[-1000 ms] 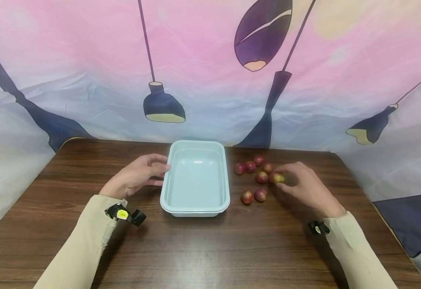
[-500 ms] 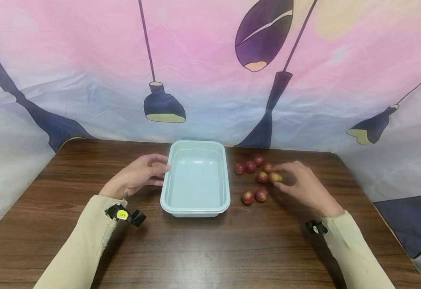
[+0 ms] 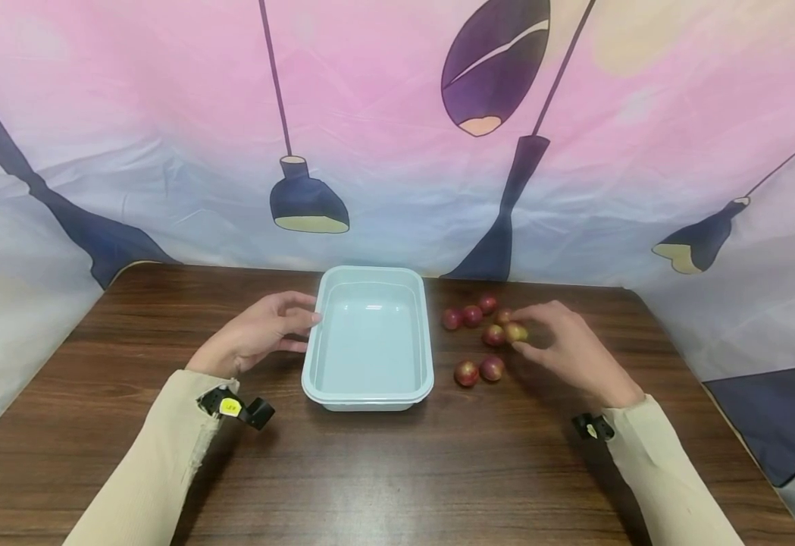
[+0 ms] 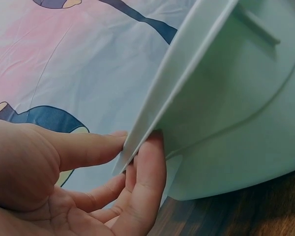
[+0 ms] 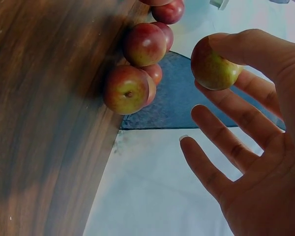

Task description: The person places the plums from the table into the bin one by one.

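Note:
At the left side of a pale blue rectangular basin [image 3: 370, 341], my left hand [image 3: 264, 330] pinches the rim [image 4: 160, 96] between thumb and fingers. Inside, the basin holds nothing. My right hand [image 3: 571, 349], to the right of the fruit, grips a yellow-green and red plum [image 5: 214, 66] between the thumb and fingertips. The other fingers [image 5: 211, 167] of that hand are spread. In the right wrist view the held plum appears raised off the table. Several red plums lie just left of it, among them a front pair with a mottled red plum [image 3: 467, 373].
The brown wooden table [image 3: 383, 478] ends at a fabric backdrop [image 3: 199, 152] printed with dark lamps. Each sleeve carries a wrist camera, such as the black left camera [image 3: 258, 412]. The plums sit between the basin and my right hand.
My right hand has shifted slightly left with its plum, closer to the other plums. The left hand and the basin have stayed put.

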Demonstrator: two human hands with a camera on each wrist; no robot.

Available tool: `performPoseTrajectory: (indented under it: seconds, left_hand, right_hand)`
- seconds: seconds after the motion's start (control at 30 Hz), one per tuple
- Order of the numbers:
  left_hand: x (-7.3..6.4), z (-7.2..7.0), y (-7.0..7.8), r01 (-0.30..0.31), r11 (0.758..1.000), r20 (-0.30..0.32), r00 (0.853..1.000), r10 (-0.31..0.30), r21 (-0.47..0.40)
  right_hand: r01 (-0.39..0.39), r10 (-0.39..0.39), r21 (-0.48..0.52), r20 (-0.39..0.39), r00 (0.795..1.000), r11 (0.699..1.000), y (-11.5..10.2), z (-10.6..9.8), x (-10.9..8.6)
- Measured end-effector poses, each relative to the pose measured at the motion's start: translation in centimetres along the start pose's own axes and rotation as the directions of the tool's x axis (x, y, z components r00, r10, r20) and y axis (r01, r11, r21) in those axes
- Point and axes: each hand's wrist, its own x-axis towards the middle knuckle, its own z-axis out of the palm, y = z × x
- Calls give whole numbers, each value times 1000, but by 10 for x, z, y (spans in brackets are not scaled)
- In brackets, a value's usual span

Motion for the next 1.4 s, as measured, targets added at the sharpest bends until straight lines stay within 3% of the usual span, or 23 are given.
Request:
performPoseTrajectory:
  seconds: [1.4]
  left_hand:
    - [0, 0, -1, -7, 1000, 1, 1000, 7, -14]
  right_hand:
    - [35, -35, 18, -17, 999, 999, -21, 2, 14]
